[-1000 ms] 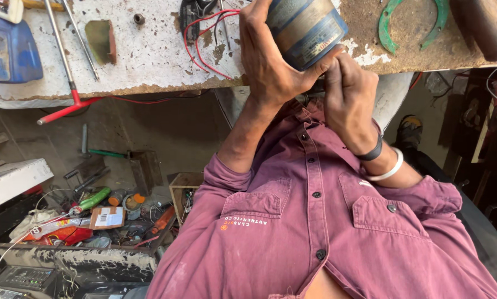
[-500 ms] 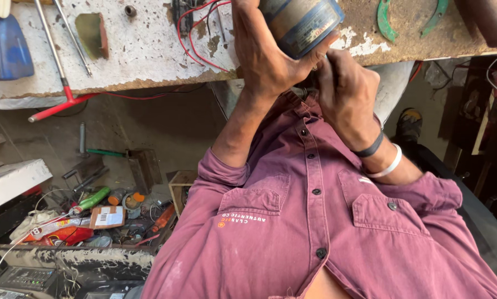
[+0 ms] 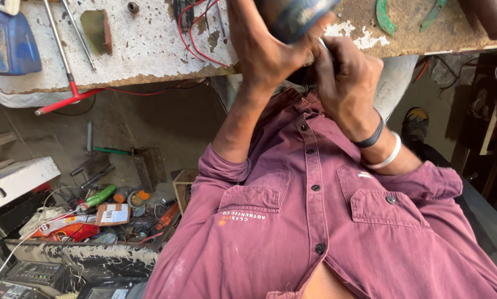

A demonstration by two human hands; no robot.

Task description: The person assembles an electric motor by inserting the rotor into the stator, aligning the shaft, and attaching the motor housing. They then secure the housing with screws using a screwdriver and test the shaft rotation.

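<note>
Blue, scuffed cylindrical motor housing [image 3: 295,16] gripped by both hands.

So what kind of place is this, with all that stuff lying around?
It looks like a repair workshop, probably for electrical things. Loose red wires lie on the chipped white workbench, a red-handled metal tool hangs over its edge, and screwdrivers and small parts are heaped on the floor below.
</note>
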